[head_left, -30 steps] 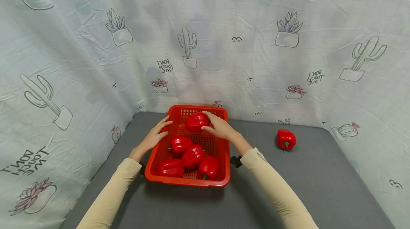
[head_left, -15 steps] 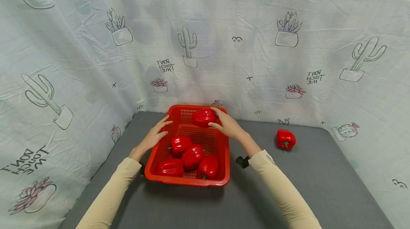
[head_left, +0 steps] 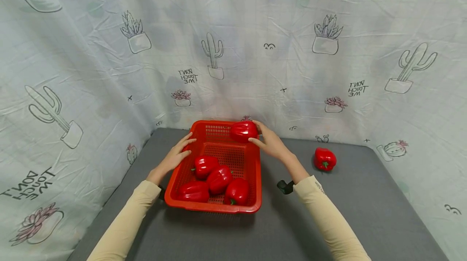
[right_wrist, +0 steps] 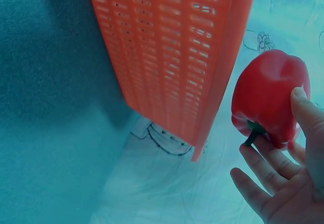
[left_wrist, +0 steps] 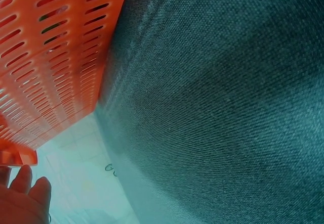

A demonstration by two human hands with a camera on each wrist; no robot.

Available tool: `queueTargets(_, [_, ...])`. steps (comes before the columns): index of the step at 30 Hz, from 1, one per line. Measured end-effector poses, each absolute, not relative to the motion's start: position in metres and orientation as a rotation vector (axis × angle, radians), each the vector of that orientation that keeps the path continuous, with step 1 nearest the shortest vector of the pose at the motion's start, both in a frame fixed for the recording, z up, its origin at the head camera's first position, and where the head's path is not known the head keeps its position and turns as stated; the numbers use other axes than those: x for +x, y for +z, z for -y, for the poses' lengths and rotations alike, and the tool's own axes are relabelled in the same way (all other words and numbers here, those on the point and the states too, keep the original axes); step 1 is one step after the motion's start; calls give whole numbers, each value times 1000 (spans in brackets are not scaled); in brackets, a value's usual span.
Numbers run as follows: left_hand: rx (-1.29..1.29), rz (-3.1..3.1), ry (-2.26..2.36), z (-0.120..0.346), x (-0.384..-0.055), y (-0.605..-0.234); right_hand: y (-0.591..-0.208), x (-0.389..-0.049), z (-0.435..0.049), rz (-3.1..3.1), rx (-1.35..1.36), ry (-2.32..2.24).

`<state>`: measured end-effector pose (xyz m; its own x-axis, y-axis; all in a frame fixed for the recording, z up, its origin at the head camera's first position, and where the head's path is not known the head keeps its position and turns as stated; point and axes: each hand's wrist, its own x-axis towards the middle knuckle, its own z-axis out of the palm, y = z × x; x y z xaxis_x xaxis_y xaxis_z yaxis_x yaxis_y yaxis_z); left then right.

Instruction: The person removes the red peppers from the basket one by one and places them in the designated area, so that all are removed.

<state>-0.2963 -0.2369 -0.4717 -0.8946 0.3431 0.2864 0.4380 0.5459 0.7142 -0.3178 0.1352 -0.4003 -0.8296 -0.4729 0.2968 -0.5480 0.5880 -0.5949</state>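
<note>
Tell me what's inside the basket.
Four peppers lie toward the near end of the basket. A fifth pepper, in the right hand, is held up, not resting inside. Whatever is directly under the four is covered.

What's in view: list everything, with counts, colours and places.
Basket: 1, orange-red, on table
Basketed peppers: 4, red, inside basket
Held pepper: 1, red, in right grip
Loose pepper: 1, red, right of basket
Table: 1, grey, under basket
Printed sheeting: count unclear, whitish, behind and beside table
Wrist gear: 2, black, by sleeves
Sleeves: 2, cream, left and right foreground
Left grip: 1, bare, at basket's left rim
Right grip: 1, bare, around held pepper
</note>
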Motion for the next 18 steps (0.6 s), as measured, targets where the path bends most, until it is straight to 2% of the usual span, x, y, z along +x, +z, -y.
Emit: queueTargets(18, [-671, 2662, -1273, 237, -296, -471, -406, -309, -177, 2721, 726, 1089])
